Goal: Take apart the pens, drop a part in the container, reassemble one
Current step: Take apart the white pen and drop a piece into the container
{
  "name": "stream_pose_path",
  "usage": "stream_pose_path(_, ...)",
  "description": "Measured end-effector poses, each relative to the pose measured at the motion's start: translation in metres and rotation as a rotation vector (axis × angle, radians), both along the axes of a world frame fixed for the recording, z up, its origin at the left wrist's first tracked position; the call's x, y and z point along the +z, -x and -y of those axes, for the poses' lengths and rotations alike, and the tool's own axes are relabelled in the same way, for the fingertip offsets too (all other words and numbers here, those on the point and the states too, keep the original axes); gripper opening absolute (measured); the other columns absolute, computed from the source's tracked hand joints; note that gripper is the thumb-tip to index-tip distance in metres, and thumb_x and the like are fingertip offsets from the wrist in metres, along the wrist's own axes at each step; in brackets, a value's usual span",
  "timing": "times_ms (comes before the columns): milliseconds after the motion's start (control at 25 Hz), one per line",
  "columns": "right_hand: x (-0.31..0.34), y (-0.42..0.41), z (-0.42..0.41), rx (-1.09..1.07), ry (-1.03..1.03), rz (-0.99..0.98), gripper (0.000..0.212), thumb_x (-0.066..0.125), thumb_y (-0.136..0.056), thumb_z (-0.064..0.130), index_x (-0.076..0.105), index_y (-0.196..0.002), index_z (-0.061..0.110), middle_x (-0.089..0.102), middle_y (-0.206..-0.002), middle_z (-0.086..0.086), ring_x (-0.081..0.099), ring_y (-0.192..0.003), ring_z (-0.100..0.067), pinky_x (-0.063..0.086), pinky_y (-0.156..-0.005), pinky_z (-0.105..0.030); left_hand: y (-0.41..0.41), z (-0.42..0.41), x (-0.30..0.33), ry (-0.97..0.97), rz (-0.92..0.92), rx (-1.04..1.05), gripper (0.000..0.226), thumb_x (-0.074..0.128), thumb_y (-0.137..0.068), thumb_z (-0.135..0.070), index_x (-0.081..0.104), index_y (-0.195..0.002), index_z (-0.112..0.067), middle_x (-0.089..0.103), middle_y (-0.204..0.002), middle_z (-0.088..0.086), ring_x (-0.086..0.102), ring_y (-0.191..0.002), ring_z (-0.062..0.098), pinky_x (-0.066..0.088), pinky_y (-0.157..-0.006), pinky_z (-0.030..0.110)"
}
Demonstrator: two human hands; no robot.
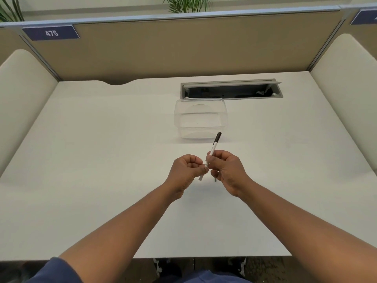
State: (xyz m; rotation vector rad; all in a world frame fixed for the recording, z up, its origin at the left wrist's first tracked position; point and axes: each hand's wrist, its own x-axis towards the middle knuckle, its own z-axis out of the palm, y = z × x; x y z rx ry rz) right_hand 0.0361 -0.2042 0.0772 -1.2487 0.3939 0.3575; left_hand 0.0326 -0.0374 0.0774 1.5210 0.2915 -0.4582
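A white pen (214, 146) with a black cap points up and away, tilted to the right. My right hand (226, 170) grips its middle. My left hand (188, 171) pinches the pen's lower white end, which sticks out below my fingers. A small dark piece (215, 179) shows under my right hand; I cannot tell what it is. Just beyond the pen's tip a clear plastic container (184, 115) sits on the white desk (102, 160), with nothing visible inside.
An open grey cable tray (231, 89) is set into the desk behind the container. Beige partition walls and padded side panels enclose the desk on three sides. The desk's near edge lies just below my forearms.
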Motion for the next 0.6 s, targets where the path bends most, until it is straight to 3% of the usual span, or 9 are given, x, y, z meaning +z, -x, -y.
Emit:
stream_pose_path(80,-0.001,-0.002,0.001,0.042,0.128,0.057,0.015,0.077,-0.085,0.016,0.073,-0.099,0.012,0.072,-0.083,-0.005,0.067,-0.075,-0.015,0.052,-0.066,-0.028,0.0,-0.007,-0.003,-0.119,0.1,-0.056,0.019,0.084,-0.079,-0.018,0.07,-0.092,-0.017,0.075,-0.087,0.003,0.067,-0.077,0.011,0.053,-0.068,0.021)
stream_pose_path(200,-0.006,-0.006,0.005,0.057,0.267,0.139,0.012,0.075,-0.087,0.012,0.071,-0.097,0.015,0.071,-0.081,-0.006,0.068,-0.074,-0.014,0.052,-0.064,-0.024,-0.004,-0.025,-0.016,-0.568,0.317,-0.206,0.022,0.074,-0.088,-0.036,0.07,-0.108,-0.028,0.07,-0.114,-0.01,0.064,-0.102,0.009,0.052,-0.087,0.028)
stream_pose_path(360,-0.016,-0.01,0.01,0.102,0.431,0.224,0.009,0.073,-0.087,0.016,0.072,-0.093,0.022,0.072,-0.078,0.008,0.065,-0.071,-0.008,0.051,-0.067,-0.021,-0.012,-0.048,-0.039,-1.146,0.41,-0.578,0.065,0.066,-0.089,-0.051,0.044,-0.148,-0.035,0.034,-0.162,-0.005,0.026,-0.148,0.025,0.039,-0.11,0.044)
stream_pose_path(480,-0.02,-0.01,0.01,0.137,0.565,0.292,0.007,0.071,-0.087,0.021,0.072,-0.088,0.029,0.072,-0.076,0.02,0.063,-0.063,0.0,0.045,-0.057,-0.012,-0.017,-0.06,-0.056,-1.291,0.316,-0.735,0.098,0.064,-0.079,-0.072,0.016,-0.158,-0.04,0.004,-0.171,-0.004,-0.002,-0.156,0.031,0.023,-0.119,0.056)
stream_pose_path(600,-0.024,-0.009,0.009,0.137,0.632,0.345,0.012,0.07,-0.088,0.022,0.071,-0.088,0.034,0.074,-0.081,0.017,0.068,-0.07,-0.004,0.05,-0.06,-0.011,-0.019,-0.069,-0.072,-1.282,0.295,-0.755,0.097,0.041,-0.08,-0.086,0.003,-0.159,-0.042,-0.004,-0.171,-0.005,-0.011,-0.156,0.029,0.01,-0.121,0.06)
